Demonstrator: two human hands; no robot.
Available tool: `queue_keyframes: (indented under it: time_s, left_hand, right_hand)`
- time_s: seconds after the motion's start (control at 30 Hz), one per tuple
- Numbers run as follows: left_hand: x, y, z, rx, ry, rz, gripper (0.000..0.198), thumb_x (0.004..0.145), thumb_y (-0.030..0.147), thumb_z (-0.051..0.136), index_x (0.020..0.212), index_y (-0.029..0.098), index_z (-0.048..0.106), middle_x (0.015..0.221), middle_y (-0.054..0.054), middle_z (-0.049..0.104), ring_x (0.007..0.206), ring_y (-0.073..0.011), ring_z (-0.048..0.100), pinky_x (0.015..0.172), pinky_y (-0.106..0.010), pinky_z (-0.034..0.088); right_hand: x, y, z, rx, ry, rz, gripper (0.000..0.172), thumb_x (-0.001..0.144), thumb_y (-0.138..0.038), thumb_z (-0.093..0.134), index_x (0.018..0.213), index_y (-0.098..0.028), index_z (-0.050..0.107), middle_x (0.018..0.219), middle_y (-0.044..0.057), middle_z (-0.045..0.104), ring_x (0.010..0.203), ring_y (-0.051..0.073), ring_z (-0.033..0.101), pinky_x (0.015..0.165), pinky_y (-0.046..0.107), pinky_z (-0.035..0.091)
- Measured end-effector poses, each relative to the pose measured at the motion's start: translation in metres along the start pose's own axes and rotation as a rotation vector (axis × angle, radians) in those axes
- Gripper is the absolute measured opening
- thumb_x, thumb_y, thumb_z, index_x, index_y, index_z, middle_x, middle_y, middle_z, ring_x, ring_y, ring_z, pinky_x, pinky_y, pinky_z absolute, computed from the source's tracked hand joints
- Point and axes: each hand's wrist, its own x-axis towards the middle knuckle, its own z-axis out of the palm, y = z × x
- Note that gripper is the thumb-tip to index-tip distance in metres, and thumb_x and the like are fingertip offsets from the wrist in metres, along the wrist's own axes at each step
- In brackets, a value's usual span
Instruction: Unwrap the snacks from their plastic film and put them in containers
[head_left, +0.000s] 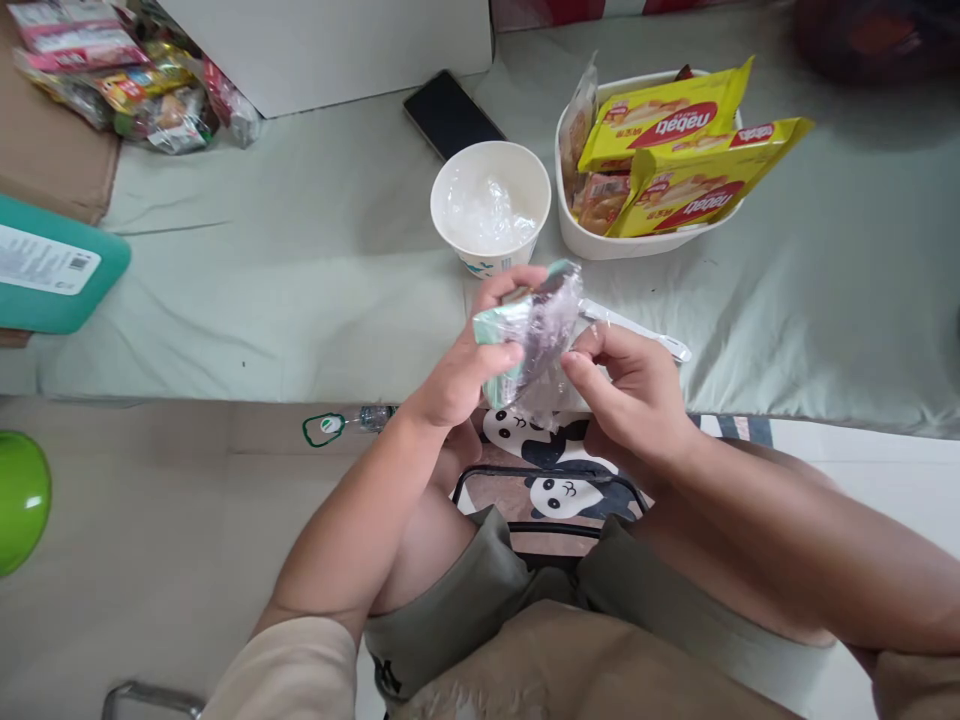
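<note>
My left hand [461, 375] is closed around a small packet [546, 325] in clear, crinkled film, with mint-green ends and dark purplish contents; its exact kind I cannot make out. With thumb and forefinger, my right hand [637, 390] pinches the loose clear film on the packet's right side. Both hands are above the front edge of the cloth-covered surface. Just beyond them stands a white paper tub [491, 205] holding crumpled clear plastic. A slim white tool [637, 330], partly hidden, lies behind my right hand.
A white bin [645, 245] at the right holds yellow wafer packs [679, 130] and other wrapped snacks. Behind the tub lies a black phone [454, 115]. Snack bags [161, 90] and a teal container [60, 265] are at the left. Below the edge is a panda-print stool [562, 495].
</note>
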Motion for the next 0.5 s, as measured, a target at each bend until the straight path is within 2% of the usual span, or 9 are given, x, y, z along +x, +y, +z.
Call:
queue_keyframes:
  time_s: [0.1, 0.2, 0.37, 0.5]
  left_hand:
    - [0.006, 0.013, 0.003, -0.110, 0.124, 0.127, 0.042, 0.076, 0.038, 0.072, 0.116, 0.036, 0.062, 0.120, 0.001, 0.072, 0.117, -0.0274, 0.071, 0.111, -0.052, 0.053]
    - [0.010, 0.025, 0.001, -0.186, 0.211, 0.232, 0.035, 0.078, 0.034, 0.065, 0.112, 0.038, 0.063, 0.115, 0.003, 0.072, 0.117, -0.0243, 0.070, 0.113, -0.050, 0.052]
    - [0.009, 0.034, -0.006, -0.249, 0.351, 0.222, 0.033, 0.076, 0.033, 0.059, 0.106, 0.041, 0.068, 0.115, 0.003, 0.072, 0.123, -0.0272, 0.066, 0.108, -0.052, 0.053]
    - [0.007, 0.039, -0.010, -0.260, 0.345, 0.219, 0.031, 0.076, 0.033, 0.060, 0.105, 0.043, 0.068, 0.118, 0.005, 0.072, 0.128, -0.0274, 0.064, 0.103, -0.049, 0.055]
  right_hand:
    - [0.000, -0.002, -0.001, 0.010, -0.010, 0.013, 0.026, 0.093, -0.023, 0.060, 0.068, -0.022, 0.052, 0.063, -0.005, 0.055, 0.060, 0.009, 0.048, 0.058, 0.027, 0.038]
    - [-0.001, -0.002, -0.003, 0.006, -0.028, 0.036, 0.024, 0.090, -0.023, 0.059, 0.067, -0.022, 0.052, 0.061, -0.004, 0.055, 0.059, 0.010, 0.048, 0.058, 0.027, 0.038]
    - [0.002, -0.003, -0.002, -0.054, -0.071, 0.091, 0.025, 0.087, -0.027, 0.056, 0.064, -0.023, 0.048, 0.059, -0.004, 0.051, 0.057, 0.010, 0.045, 0.056, 0.027, 0.037]
    - [0.003, -0.004, -0.001, -0.136, -0.178, 0.100, 0.027, 0.086, -0.029, 0.055, 0.061, -0.023, 0.044, 0.057, -0.004, 0.048, 0.055, 0.010, 0.044, 0.054, 0.028, 0.036]
